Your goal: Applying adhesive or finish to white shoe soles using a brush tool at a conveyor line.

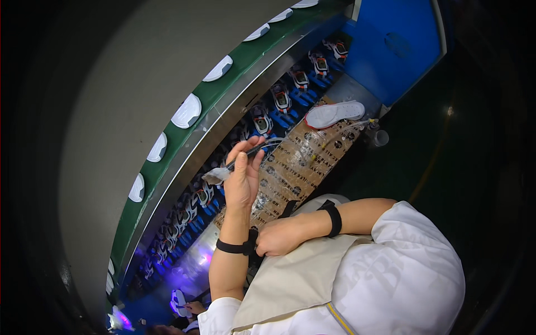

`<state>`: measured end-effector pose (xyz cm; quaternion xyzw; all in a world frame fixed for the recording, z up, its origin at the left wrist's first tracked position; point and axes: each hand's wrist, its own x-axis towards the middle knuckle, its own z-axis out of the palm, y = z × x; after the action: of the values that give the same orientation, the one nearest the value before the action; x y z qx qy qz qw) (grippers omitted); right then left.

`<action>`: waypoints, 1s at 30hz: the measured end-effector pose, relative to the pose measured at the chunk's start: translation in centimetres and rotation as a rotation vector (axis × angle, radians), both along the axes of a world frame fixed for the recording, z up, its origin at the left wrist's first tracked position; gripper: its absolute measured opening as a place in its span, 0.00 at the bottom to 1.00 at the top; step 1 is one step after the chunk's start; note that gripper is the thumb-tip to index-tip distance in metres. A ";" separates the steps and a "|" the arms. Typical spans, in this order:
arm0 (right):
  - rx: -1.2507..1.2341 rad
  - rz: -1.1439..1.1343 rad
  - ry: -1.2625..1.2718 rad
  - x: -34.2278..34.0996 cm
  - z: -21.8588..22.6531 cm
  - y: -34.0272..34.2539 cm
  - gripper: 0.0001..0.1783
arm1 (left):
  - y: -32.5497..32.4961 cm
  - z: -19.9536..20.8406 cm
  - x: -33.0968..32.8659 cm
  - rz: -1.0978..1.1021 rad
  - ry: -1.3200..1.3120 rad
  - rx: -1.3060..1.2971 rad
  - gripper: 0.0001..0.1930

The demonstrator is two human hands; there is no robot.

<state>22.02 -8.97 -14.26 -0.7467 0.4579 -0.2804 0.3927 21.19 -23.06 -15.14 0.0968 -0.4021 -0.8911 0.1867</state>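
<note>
My left hand is raised over the bench, its fingers closed round a thin dark-handled tool that looks like a brush. Pale strands seem to spread from its far end. A crumpled whitish scrap sticks out at the near end of the tool, beside the heel of that hand. Lower down, my right hand is curled closed next to the black band on my left wrist. Its fingertips are turned away, so what they grip is hidden. A white shoe sole with a red edge lies at the bench's far end.
Printed brown cardboard covers the bench. Several shoe uppers stand in a row on blue holders behind it. A green conveyor carries white soles past a metal edge. A clear cup is at the right; a co-worker's hand holds a shoe at lower left.
</note>
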 end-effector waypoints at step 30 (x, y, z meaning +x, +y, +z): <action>-0.436 -1.329 0.569 -43.2 6.1 1.9 0.46 | 7.4 -8.1 16.1 0.732 -0.339 0.509 0.21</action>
<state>-21.21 -7.07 -8.13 -0.4175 0.8299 -0.3387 -0.1491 37.34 -15.64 -23.20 0.4190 -0.1352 -0.8086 0.3903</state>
